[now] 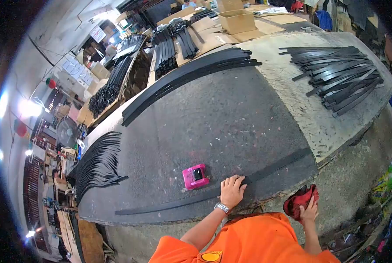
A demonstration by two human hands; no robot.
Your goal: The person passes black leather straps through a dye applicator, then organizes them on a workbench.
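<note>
A long black strip [275,168], flat like a belt, lies along the near edge of the dark work surface. My left hand [232,191], with a metal watch at its wrist, rests palm down on this strip, its fingers stretched out. Beyond that hand sits a small pink box-like object [189,177] with a black part on its top. At the table's near edge on the right, my right hand [309,212] is closed around a dark red cloth [299,202].
A curved stack of black strips [183,76] lies along the far side. A fanned bundle [99,158] is at left, and a loose pile [336,76] lies on the pale table part [310,127] at right. Behind are more strips, a cardboard box [237,22] and a fan [67,131].
</note>
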